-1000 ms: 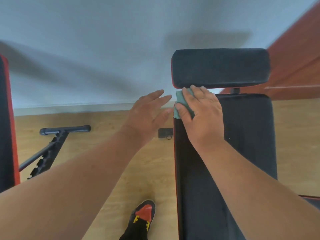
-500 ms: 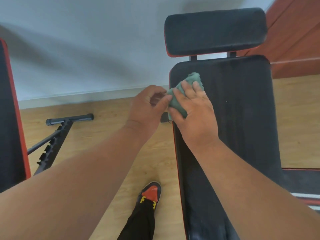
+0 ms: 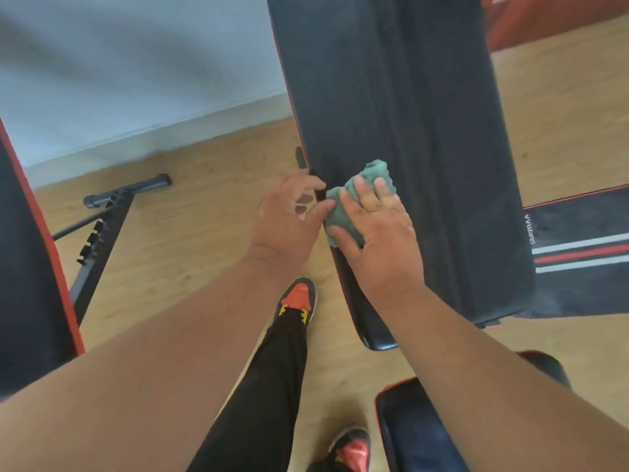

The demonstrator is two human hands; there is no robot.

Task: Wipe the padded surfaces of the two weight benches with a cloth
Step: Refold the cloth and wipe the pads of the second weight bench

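Observation:
A black padded bench back [image 3: 408, 131] with red trim runs from the top of the view down to the middle. My right hand [image 3: 374, 226] presses a crumpled green cloth [image 3: 357, 195] flat on the pad's left edge. My left hand [image 3: 289, 216] hangs just left of that edge with curled fingers, its fingertips touching the cloth's corner; whether it grips the cloth is unclear. The same bench's seat pad [image 3: 425, 434] shows at the bottom right. A second black pad with red trim [image 3: 30, 267] fills the far left edge.
The second bench's black metal frame [image 3: 98, 229] lies on the wooden floor at left. My feet in red and black shoes [image 3: 299, 298] stand between the benches. A black mat with red and white stripes [image 3: 578, 253] lies at right. A pale wall rises behind.
My right hand has dragged the cloth down the pad's left edge toward me. My left hand followed beside it, fingers curling in. The view tilted down; the headrest left the frame.

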